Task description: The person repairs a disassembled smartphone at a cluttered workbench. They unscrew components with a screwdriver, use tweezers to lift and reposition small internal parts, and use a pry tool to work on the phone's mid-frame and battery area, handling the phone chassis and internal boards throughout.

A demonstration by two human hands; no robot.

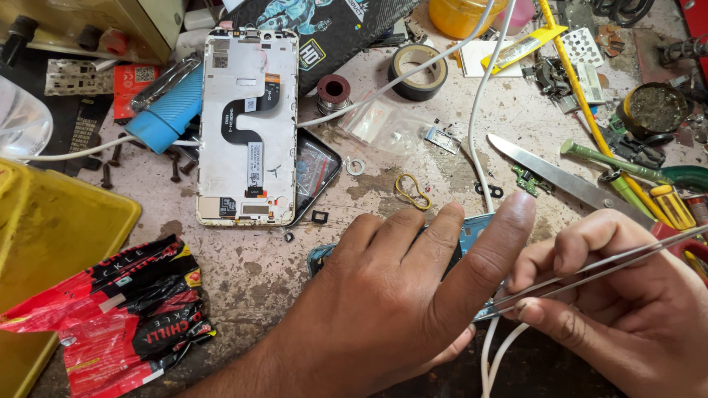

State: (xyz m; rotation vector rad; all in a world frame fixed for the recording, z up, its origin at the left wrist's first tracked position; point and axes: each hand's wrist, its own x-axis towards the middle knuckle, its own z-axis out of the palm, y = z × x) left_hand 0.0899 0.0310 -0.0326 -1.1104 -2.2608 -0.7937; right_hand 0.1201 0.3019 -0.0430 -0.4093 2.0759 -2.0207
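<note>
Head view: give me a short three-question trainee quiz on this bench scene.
1. True or false: the right hand holds metal tweezers.
2. What does the left hand rest on? A) a blue phone part B) the yellow tray C) the red snack wrapper
3. Fill in: the opened white phone frame lies to the ____ of the black tape roll.

Key: 1 true; 2 A; 3 left.
</note>
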